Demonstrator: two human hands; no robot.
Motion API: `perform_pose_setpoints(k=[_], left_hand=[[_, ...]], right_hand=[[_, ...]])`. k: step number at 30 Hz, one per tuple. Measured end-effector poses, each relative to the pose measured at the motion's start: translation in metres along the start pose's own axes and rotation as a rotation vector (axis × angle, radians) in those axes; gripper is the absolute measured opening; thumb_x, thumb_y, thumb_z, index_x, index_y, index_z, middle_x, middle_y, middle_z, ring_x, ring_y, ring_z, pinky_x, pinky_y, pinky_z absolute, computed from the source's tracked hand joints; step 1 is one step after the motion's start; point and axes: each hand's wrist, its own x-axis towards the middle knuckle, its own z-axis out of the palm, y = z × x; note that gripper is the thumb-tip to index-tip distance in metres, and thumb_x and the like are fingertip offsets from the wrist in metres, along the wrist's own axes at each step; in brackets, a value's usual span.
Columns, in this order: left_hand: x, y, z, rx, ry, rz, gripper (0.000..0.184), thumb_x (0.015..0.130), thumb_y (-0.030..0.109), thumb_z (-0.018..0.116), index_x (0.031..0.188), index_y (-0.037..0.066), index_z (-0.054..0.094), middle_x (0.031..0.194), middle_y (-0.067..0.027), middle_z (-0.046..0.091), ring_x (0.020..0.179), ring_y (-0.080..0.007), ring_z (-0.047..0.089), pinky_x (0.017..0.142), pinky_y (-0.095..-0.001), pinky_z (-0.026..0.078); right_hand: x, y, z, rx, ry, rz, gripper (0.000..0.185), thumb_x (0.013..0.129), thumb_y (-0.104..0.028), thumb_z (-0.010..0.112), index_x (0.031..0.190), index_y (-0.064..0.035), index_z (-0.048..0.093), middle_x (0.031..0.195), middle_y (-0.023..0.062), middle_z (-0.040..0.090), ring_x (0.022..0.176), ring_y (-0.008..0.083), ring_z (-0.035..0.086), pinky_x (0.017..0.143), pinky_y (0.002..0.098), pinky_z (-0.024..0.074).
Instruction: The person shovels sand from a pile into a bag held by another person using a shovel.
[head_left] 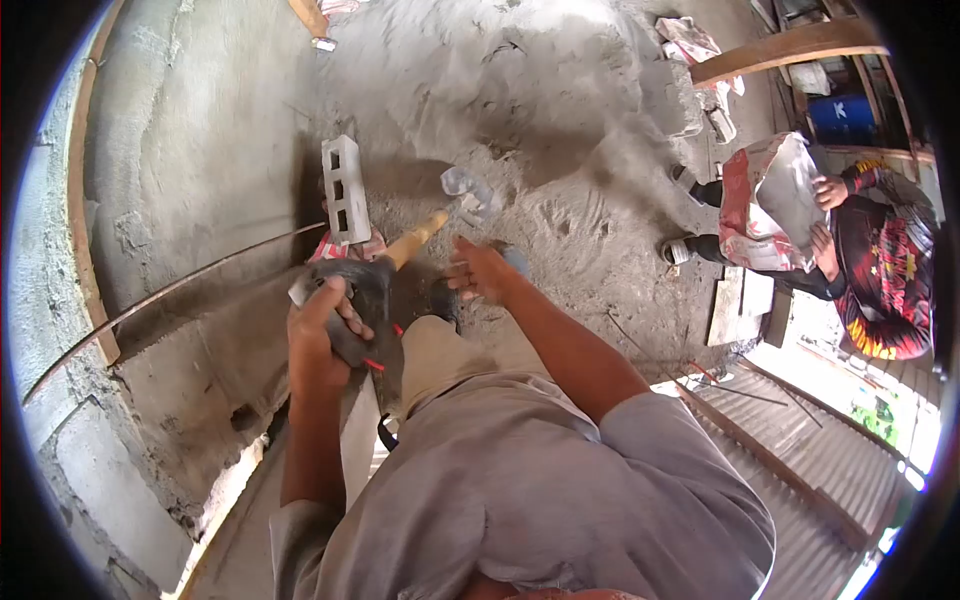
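My left hand is closed around the dark grip of a shovel. Its yellowish wooden shaft slants away from me, and the pale, dusty blade is at the floor. Small red pieces show beside the grip. My right hand hovers near the shaft without touching it, its fingers loosely bent and apart, holding nothing.
At right, another person holds a red and white paper sack. Pale dust hangs over the grey floor. A hollow concrete block stands by the left wall. A wooden beam crosses the upper right.
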Motion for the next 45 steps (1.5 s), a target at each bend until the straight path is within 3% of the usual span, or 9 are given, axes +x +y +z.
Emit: perform_pose_setpoints(k=[4,7,13,16,19,22,34,39,45], left_hand=[[-0.022,-0.022,0.052,0.036,0.002,0.073,0.028,0.084,0.015,0.065,0.101,-0.005,0.055,0.059,-0.0063,0.051,0.049,-0.0154,0.053,0.050,-0.0336,0.049],[-0.042,-0.040,0.071,-0.060,0.068,0.032,0.035,0.083,0.012,0.065,0.112,-0.005,0.053,0.063,-0.0064,0.052,0.053,-0.0163,0.055,0.052,-0.0346,0.052],[-0.080,-0.071,-0.017,0.083,0.289,-0.037,0.032,0.086,0.011,0.062,0.114,-0.002,0.053,0.066,-0.0066,0.052,0.056,-0.0177,0.056,0.052,-0.0345,0.052],[-0.086,-0.105,-0.094,0.352,0.318,0.114,0.034,0.084,0.010,0.063,0.114,-0.002,0.051,0.064,-0.0068,0.051,0.053,-0.0178,0.055,0.049,-0.0341,0.051],[-0.086,-0.113,-0.117,0.263,0.631,-0.080,0.034,0.084,0.008,0.063,0.114,-0.001,0.050,0.062,-0.0064,0.051,0.048,-0.0164,0.053,0.044,-0.0315,0.049],[-0.075,-0.154,-0.157,0.283,0.724,-0.050,0.020,0.080,0.013,0.068,0.091,0.000,0.057,0.057,-0.0054,0.051,0.041,-0.0142,0.049,0.039,-0.0298,0.044],[0.146,-0.262,-0.031,0.108,0.679,-0.089,0.033,0.085,0.008,0.068,0.115,0.009,0.052,0.081,-0.0027,0.057,0.055,-0.0086,0.047,0.043,-0.0255,0.041],[0.184,-0.291,-0.015,0.032,0.696,-0.252,0.037,0.085,0.006,0.068,0.117,0.008,0.051,0.085,-0.0017,0.057,0.059,-0.0084,0.048,0.044,-0.0256,0.038],[0.172,-0.331,-0.053,0.097,0.729,-0.202,0.033,0.085,0.006,0.065,0.115,0.008,0.054,0.078,-0.0001,0.054,0.055,-0.0098,0.047,0.040,-0.0269,0.037]], right_hand=[[0.040,0.012,0.003,0.582,-0.189,0.341,0.061,0.091,-0.050,0.060,0.126,-0.0034,0.042,0.095,0.0164,0.060,0.081,0.0292,0.063,0.067,0.0421,0.0531],[0.099,0.034,0.028,1.077,-0.036,0.172,0.056,0.091,-0.047,0.060,0.121,-0.0047,0.040,0.090,0.0153,0.058,0.079,0.0286,0.063,0.066,0.0452,0.0535],[0.122,0.093,0.077,0.922,0.180,0.371,0.018,0.085,-0.012,0.066,0.093,-0.0042,0.052,0.076,0.0127,0.056,0.059,0.0282,0.059,0.054,0.0450,0.0525],[0.116,0.119,0.110,0.872,0.231,0.429,0.018,0.083,-0.008,0.066,0.097,-0.0020,0.055,0.076,0.0117,0.056,0.058,0.0266,0.059,0.053,0.0413,0.0521],[0.107,0.160,0.138,0.858,0.275,0.451,0.017,0.082,-0.008,0.065,0.095,-0.0020,0.057,0.075,0.0113,0.056,0.057,0.0257,0.058,0.053,0.0402,0.0518],[0.124,0.183,0.140,0.827,0.323,0.429,0.014,0.082,-0.009,0.065,0.091,-0.0025,0.058,0.073,0.0106,0.055,0.056,0.0254,0.058,0.052,0.0401,0.0515],[0.262,0.079,-0.094,0.656,0.600,0.288,0.019,0.080,-0.014,0.068,0.082,0.0014,0.058,0.070,0.0122,0.057,0.056,0.0263,0.060,0.050,0.0431,0.0500],[0.332,0.118,-0.160,0.776,0.538,0.219,0.023,0.077,-0.015,0.071,0.087,0.0009,0.058,0.074,0.0117,0.058,0.061,0.0258,0.059,0.053,0.0430,0.0504],[0.324,0.134,-0.145,0.622,0.638,0.307,0.018,0.079,-0.013,0.070,0.088,-0.0020,0.059,0.074,0.0088,0.056,0.064,0.0242,0.058,0.055,0.0408,0.0520]])
